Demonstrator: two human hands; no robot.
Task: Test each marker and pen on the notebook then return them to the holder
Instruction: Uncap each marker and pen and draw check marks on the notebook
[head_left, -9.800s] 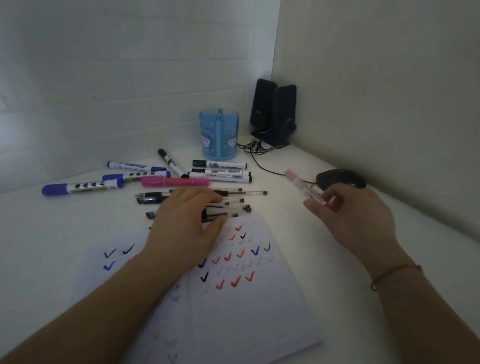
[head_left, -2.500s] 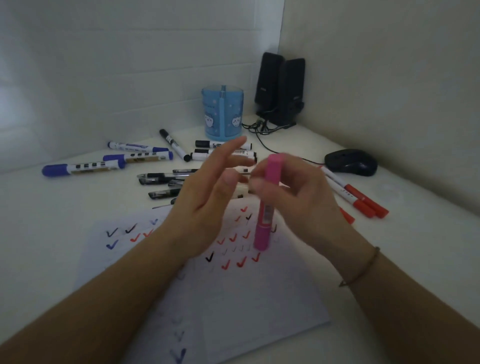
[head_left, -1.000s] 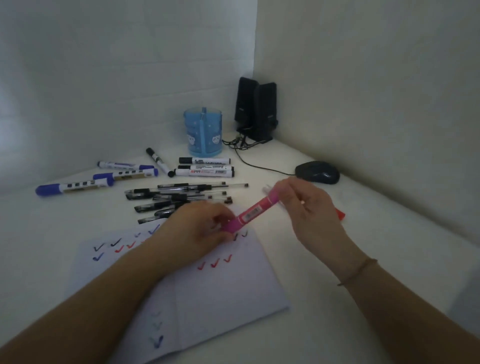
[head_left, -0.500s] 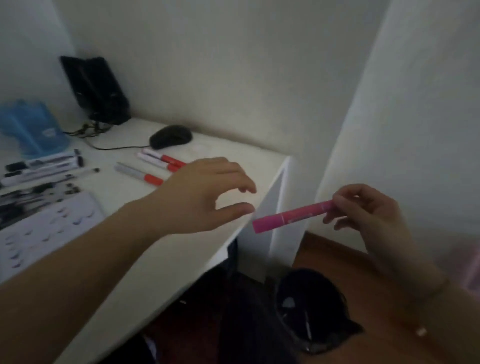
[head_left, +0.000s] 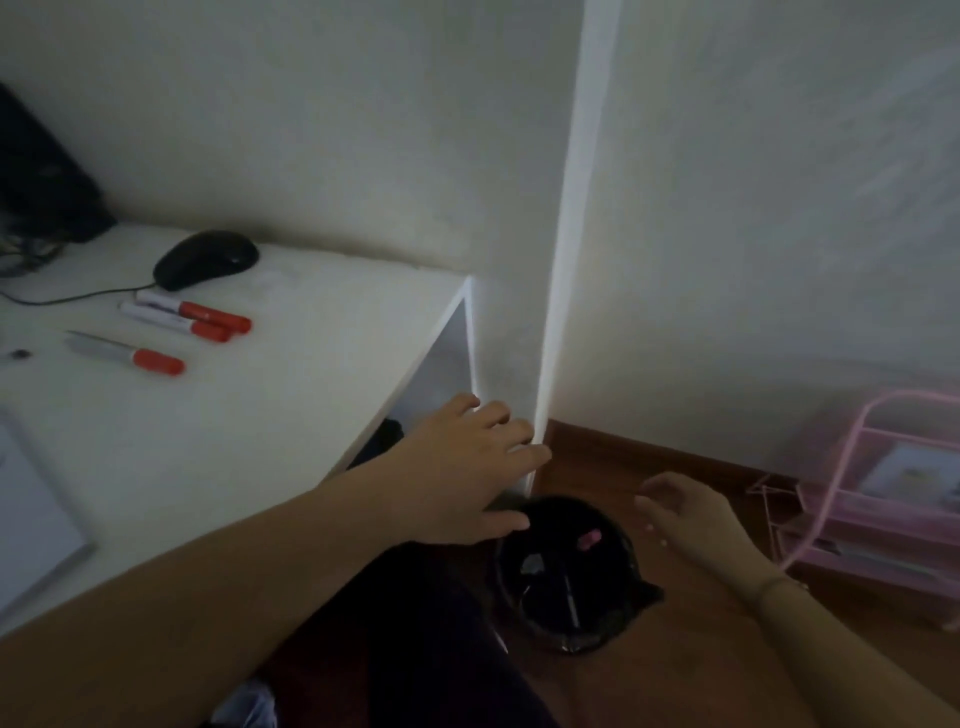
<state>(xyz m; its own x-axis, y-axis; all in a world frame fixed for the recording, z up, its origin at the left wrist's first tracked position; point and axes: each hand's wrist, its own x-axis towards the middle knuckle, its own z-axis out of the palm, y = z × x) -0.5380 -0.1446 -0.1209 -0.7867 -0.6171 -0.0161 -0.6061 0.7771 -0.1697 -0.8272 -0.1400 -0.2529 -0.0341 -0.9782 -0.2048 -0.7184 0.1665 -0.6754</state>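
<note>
Change: half a second ago the right hand (head_left: 696, 514) pinched the pink marker (head_left: 588, 540) out past the desk (head_left: 249, 441) edge; now the marker lies inside the black bin (head_left: 566, 582) on the floor, and the hand holds nothing.
Landmark: black bin, on the floor just beside the desk's corner.
Right hand: above and to the right of the bin, fingers loosely apart, empty.
Left hand (head_left: 467, 473): above the bin's left rim, fingers spread and relaxed, gripping nothing; whether it touches the desk side is unclear.
Pink marker: within the bin, near its upper rim, only one end showing.
Step in hand: discarding, judged; the pink marker seems rejected, not returned to the holder, which is out of view.
Next move: probably both hands go back up and left from the bin to the desk to pick an untested pen.
Count, red-capped markers (head_left: 192, 317): three, on the desk well up-left of the bin.
Count, mouse (head_left: 205, 258): one, beyond the red markers.
Count, notebook (head_left: 31, 525): one, partly cut off at far left.
Count, pink wire rack (head_left: 878, 499): one, right of the bin.
</note>
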